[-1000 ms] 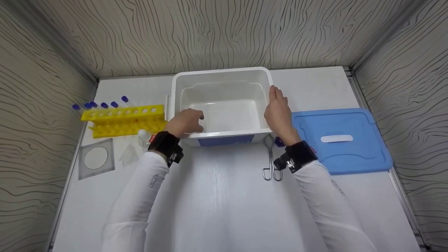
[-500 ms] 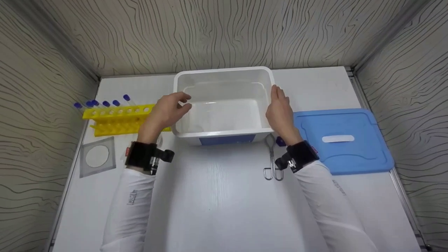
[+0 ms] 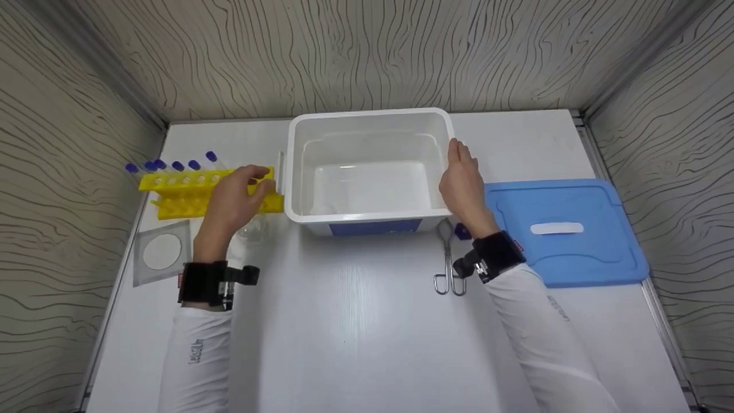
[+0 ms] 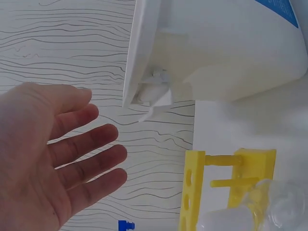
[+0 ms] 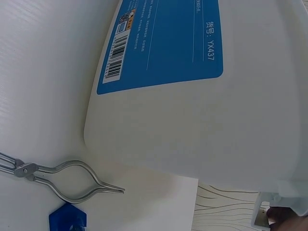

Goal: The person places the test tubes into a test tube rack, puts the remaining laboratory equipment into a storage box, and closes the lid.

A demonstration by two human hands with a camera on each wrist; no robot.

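The right hand (image 3: pixel 463 182) rests flat against the white tub (image 3: pixel 370 123) while the left hand (image 3: pixel 236 198), fingers spread, hovers over the yellow rack (image 3: pixel 172 201), likely needing to close on it.

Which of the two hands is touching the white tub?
The right hand, its straight fingers flat against the right wall of the white tub. The left hand is apart from it, over the yellow rack.

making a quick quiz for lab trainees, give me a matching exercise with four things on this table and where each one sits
Things:
1. yellow rack
2. blue lid
3. metal tongs
4. white tub

Places:
A. centre back of the table
B. right of the tub, flat on the table
C. left of the tub, under the left hand
D. in front of the tub's right corner, by the right wrist

Pairs: 1-C, 2-B, 3-D, 4-A
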